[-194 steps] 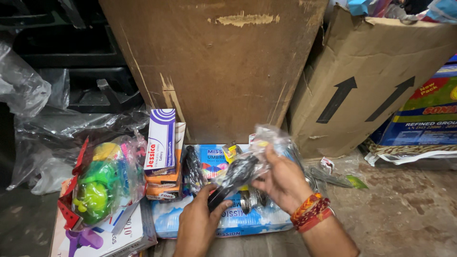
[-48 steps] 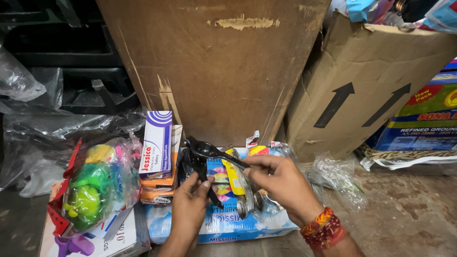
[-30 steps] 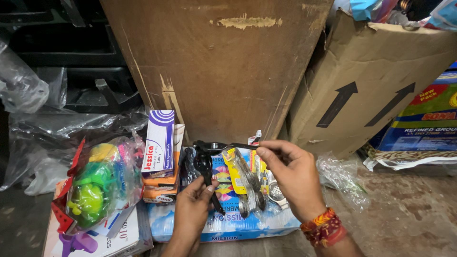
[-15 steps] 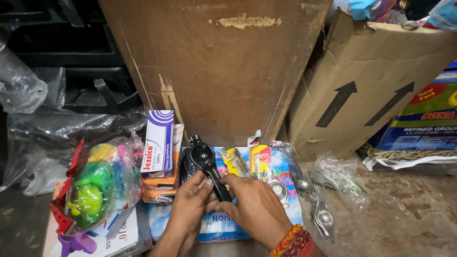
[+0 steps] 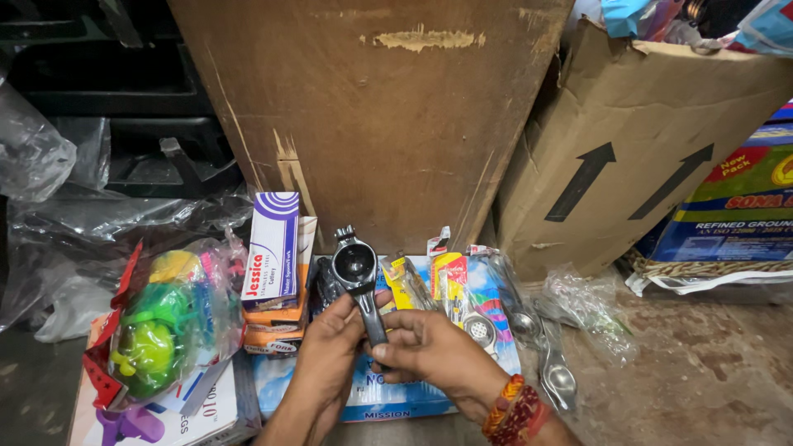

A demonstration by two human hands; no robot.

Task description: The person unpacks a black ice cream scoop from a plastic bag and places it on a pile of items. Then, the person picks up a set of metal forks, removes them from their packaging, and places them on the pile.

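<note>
Both hands hold a dark metal squeezer (image 5: 357, 272) with a round cup at its top and long handles. My left hand (image 5: 330, 343) grips the handles from the left. My right hand (image 5: 429, 351), with red and orange bands at the wrist, grips them from the right and below. The tool stands nearly upright over a flat blue printed box (image 5: 388, 396). Beside it on the box lie packaged tools with yellow cards (image 5: 446, 285) and a shiny metal squeezer (image 5: 553, 372) in clear plastic.
A tall brown cardboard box (image 5: 372, 107) stands right behind, and another with black arrows (image 5: 628, 157) at the right. Small purple and orange boxes (image 5: 277, 264) are stacked at the left. A bag of bright plastic toys (image 5: 161, 326) lies further left, with clear plastic sheeting (image 5: 99, 223).
The dark squeezer came out of its clear wrapper, which now lies at the right. My right hand moved from the tool's far end down to the handles, and the tool closed upright.
</note>
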